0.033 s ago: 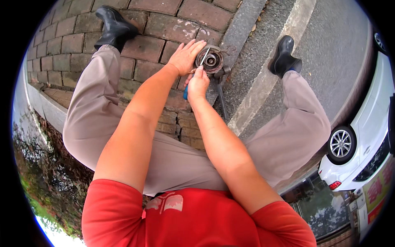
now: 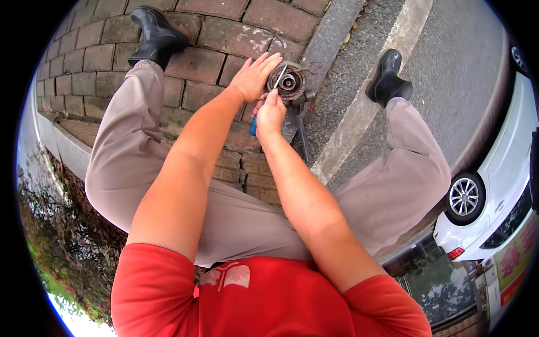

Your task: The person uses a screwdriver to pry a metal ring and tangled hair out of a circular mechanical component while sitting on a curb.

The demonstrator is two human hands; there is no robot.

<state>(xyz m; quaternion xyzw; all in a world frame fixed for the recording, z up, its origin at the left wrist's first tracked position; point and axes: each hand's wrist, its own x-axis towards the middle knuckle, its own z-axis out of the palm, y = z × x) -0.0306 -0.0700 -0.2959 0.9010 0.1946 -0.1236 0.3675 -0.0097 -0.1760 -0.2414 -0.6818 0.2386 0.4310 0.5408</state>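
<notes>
My right hand (image 2: 269, 112) is closed around a screwdriver with a blue handle (image 2: 254, 126), its thumb by the pale metal shaft (image 2: 280, 75), which reaches over a round, worn metal hub-like part (image 2: 296, 82). The part has a ringed bore at its centre and sits low on the brick paving beside the kerb. My left hand (image 2: 252, 77) lies along the part's left side, fingers stretched out and fingertips at its upper-left rim. A dark metal piece with a long bar (image 2: 303, 135) lies just right of the part, pointing back toward me.
My outstretched legs in black boots (image 2: 154, 39) flank the work. Brick paving (image 2: 213, 33) is on the left; a stone kerb (image 2: 331, 39) and asphalt with a white painted line (image 2: 348, 135) run on the right. A parked white car (image 2: 499, 168) stands at far right, shrubs (image 2: 62, 224) at far left.
</notes>
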